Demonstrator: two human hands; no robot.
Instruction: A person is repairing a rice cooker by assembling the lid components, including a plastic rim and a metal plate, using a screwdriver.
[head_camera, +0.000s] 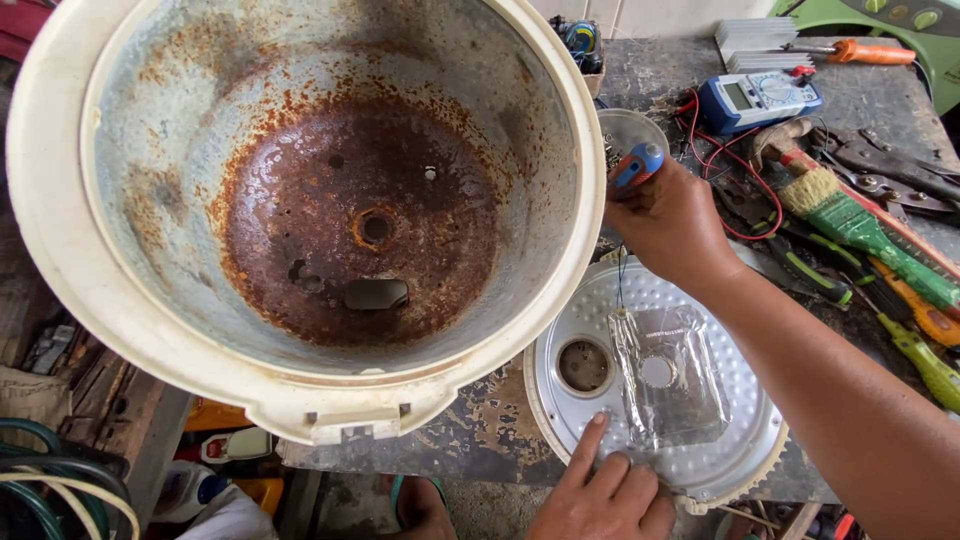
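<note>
A white cooker shell (70, 250) is tipped toward me, showing its rusted metal inside (360, 220) with a centre hole and a slot. My right hand (675, 225) is just right of its rim, closed around a blue and red screwdriver handle (637, 166). Below lies a round perforated metal plate (735, 455) with a clear plastic bag (670, 385) on it. My left hand (605, 495) is at the plate's near edge, index finger stretched out and touching the plate beside the bag. What props the shell up is hidden.
On the worn dark table (480, 430), a blue multimeter (760, 100) with red leads lies at the back right. Next to it are a green-handled brush (850, 215), pliers (890, 165), green screwdrivers (920, 360) and an orange-handled tool (870, 52). Coiled hoses (50, 490) lie low at left.
</note>
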